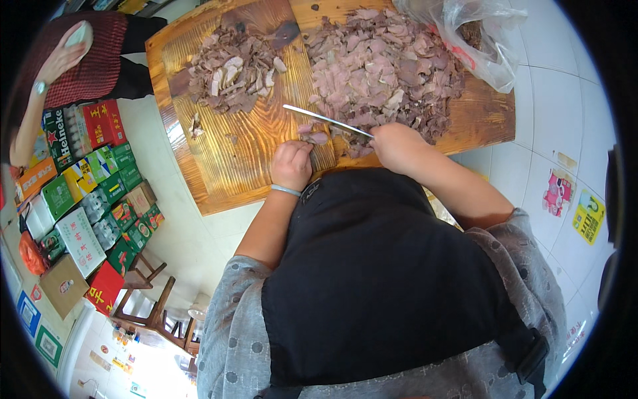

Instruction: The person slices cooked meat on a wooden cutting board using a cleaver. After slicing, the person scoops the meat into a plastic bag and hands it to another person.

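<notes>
My right hand (396,147) grips a long, thin-bladed knife (326,120), whose blade points left over the seam of the wooden boards. Just below the blade, my left hand (291,162) rests at the near edge of the wooden cutting board (199,172), fingers curled against a small piece of meat (315,137). A large heap of thin sliced meat (374,70) spreads beyond the knife, to the right. On the left board lies a smaller pile of slices (234,75), with a few scraps (196,125) nearer to me. Whether the left fingers pinch the piece is hidden.
A clear plastic bag (478,40) lies over the table's far right corner. Another person (65,60) stands at the far left, holding something pale. Stacked drink cartons (94,184) fill the floor on the left, with wooden stools (154,309) nearby. A tiled wall (553,109) bounds the right side.
</notes>
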A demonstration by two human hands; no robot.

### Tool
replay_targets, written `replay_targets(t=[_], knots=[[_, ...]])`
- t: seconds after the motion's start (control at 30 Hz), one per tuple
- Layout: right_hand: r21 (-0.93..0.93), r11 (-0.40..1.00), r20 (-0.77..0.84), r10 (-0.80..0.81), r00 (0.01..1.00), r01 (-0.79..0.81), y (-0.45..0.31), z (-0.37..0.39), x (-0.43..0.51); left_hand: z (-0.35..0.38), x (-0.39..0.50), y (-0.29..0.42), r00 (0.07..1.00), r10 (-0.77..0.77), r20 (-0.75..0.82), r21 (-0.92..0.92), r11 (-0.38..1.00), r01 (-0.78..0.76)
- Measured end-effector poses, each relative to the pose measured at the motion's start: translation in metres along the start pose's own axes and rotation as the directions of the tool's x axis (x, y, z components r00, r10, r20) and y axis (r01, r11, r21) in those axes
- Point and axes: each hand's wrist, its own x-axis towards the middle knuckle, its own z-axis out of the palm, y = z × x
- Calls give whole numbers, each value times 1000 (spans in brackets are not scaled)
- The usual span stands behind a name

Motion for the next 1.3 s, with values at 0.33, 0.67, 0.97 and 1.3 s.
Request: replay_targets(t=[0.33,0.67,0.97,1.3], knots=[[270,958,-173,143,975,-93,38,26,-27,-5,35,0,908,-410,83,43,912,407],[350,924,-209,237,949,-154,73,40,-63,35,98,3,827,-422,373,121,905,407],[462,873,-267,302,915,-153,108,48,-80,25,123,15,850,-129,511,-76,978,195],[434,890,-263,274,925,-140,108,51,-77,28,96,59,826,-235,512,340,939,57]])
